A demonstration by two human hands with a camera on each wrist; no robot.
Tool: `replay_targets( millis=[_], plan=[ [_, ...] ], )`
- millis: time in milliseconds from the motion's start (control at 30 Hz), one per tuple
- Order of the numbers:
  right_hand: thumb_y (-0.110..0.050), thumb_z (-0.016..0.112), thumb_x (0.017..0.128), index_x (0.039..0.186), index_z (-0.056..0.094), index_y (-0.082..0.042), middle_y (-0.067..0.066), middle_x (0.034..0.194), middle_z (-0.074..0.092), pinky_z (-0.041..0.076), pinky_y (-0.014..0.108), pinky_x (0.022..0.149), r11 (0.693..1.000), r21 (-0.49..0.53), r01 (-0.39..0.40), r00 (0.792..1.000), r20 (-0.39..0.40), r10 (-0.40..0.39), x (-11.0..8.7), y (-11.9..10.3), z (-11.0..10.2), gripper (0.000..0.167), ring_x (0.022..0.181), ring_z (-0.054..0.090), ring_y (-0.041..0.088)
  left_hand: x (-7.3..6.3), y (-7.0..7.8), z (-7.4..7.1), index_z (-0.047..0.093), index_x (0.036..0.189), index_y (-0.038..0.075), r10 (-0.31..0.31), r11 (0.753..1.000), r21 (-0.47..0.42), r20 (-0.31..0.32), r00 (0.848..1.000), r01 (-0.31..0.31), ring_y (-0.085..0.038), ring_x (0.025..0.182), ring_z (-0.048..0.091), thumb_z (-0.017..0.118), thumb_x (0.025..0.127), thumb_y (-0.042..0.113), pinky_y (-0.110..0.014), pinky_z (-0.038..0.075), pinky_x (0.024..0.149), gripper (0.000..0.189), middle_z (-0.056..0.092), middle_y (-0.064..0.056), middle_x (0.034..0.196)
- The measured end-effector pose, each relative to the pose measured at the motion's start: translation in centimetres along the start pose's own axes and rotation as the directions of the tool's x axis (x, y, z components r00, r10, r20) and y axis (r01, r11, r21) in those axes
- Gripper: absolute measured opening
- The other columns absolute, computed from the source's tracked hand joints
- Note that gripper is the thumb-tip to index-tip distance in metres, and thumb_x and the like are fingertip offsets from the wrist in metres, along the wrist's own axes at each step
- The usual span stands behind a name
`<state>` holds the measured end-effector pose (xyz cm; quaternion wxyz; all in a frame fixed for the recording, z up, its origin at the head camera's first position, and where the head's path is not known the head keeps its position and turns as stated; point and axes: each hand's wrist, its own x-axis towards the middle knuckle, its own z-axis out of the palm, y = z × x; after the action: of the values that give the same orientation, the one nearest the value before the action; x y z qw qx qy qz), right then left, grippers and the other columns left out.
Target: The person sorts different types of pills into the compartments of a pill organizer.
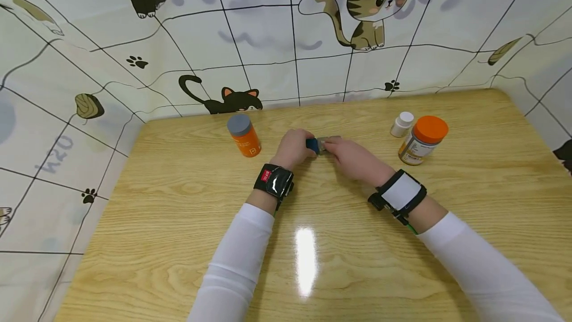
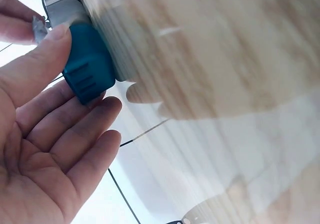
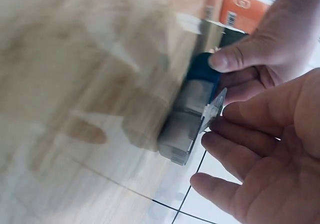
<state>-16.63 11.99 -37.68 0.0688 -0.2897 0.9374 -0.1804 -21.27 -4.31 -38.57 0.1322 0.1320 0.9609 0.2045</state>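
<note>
A small pill box [image 1: 321, 144] lies on the table between both hands, teal at one end and see-through grey at the other. With thumb and fingers, my left hand [image 1: 291, 149] grips the teal end [image 2: 90, 62]. Midway along the box, a small clear flap [image 3: 215, 110] stands raised. At this flap are the fingertips of my right hand [image 1: 357, 159], touching it from the side with fairly straight fingers. The grey body [image 3: 182, 121] lies beyond them in the right wrist view. The contents of the box cannot be made out.
An orange bottle with a grey cap [image 1: 245, 135] stands left of the left hand. Beyond the right hand stand a small white bottle [image 1: 402, 124] and a larger jar with an orange lid [image 1: 422, 140]. A cat-print cloth [image 1: 268, 39] hangs behind the wooden table [image 1: 187, 222].
</note>
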Motion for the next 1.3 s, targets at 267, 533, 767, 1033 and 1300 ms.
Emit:
replay_targets(
  millis=[267, 533, 767, 1033, 1300],
  plan=[
    [0.003, 0.047, 0.088, 0.128, 0.048, 0.009, 0.025, 0.135, 0.047, 0.044, 0.051, 0.094, 0.983, -0.18, 0.027, 1.0, -0.006, -0.029, -0.5, -0.6, 1.1, 0.041, 0.122, 0.049, 0.036, 0.0, -0.1, 0.0, 0.06, 0.123, 0.01, -0.005, 1.0, -0.002, -0.005, 1.0, 0.005, -0.023, 0.113, 0.055, 0.073, 0.079, 0.021, -0.033, 0.046, 0.094, 0.048, 0.061, -0.007, 0.124],
    [-0.003, 0.051, 0.089, 0.126, 0.054, 0.002, 0.018, 0.134, 0.051, 0.042, 0.056, 0.094, 0.959, -0.284, 0.008, 1.0, -0.02, -0.015, -0.4, -0.8, 1.2, 0.038, 0.12, 0.052, 0.031, -0.1, -0.2, -0.1, 0.059, 0.125, 0.011, -0.02, 1.0, -0.012, 0.001, 1.0, 0.02, -0.023, 0.115, 0.054, 0.072, 0.08, 0.021, -0.033, 0.045, 0.096, 0.048, 0.06, -0.007, 0.125],
    [-0.005, 0.05, 0.091, 0.128, 0.053, 0.001, 0.015, 0.135, 0.05, 0.038, 0.061, 0.095, 0.959, -0.283, -0.009, 0.999, -0.034, 0.0, -0.4, -0.7, 1.3, 0.038, 0.122, 0.05, 0.031, -0.1, -0.3, -0.2, 0.059, 0.125, 0.01, 0.011, 1.0, -0.013, -0.004, 1.0, -0.011, -0.023, 0.114, 0.054, 0.073, 0.079, 0.019, -0.033, 0.045, 0.096, 0.049, 0.06, -0.007, 0.125],
    [-0.007, 0.052, 0.089, 0.129, 0.053, -0.001, 0.015, 0.136, 0.049, 0.034, 0.065, 0.096, 0.973, -0.232, -0.018, 1.0, -0.029, 0.012, -0.5, -0.3, 1.4, 0.041, 0.124, 0.048, 0.031, 0.1, -0.9, -0.1, 0.059, 0.124, 0.008, 0.081, 0.997, -0.005, 0.007, 0.997, -0.081, -0.022, 0.112, 0.055, 0.076, 0.074, 0.01, -0.032, 0.045, 0.096, 0.052, 0.06, -0.008, 0.124],
    [-0.012, 0.055, 0.089, 0.124, 0.058, -0.004, 0.014, 0.13, 0.055, 0.032, 0.066, 0.096, 0.985, -0.169, -0.022, 0.998, -0.057, 0.012, 0.1, -0.1, 1.1, 0.036, 0.118, 0.054, 0.031, 0.2, -1.1, 0.0, 0.059, 0.124, 0.007, 0.081, 0.996, -0.04, 0.006, 0.997, -0.08, -0.02, 0.11, 0.057, 0.076, 0.075, 0.011, -0.031, 0.046, 0.094, 0.052, 0.061, -0.008, 0.123]
  ],
)
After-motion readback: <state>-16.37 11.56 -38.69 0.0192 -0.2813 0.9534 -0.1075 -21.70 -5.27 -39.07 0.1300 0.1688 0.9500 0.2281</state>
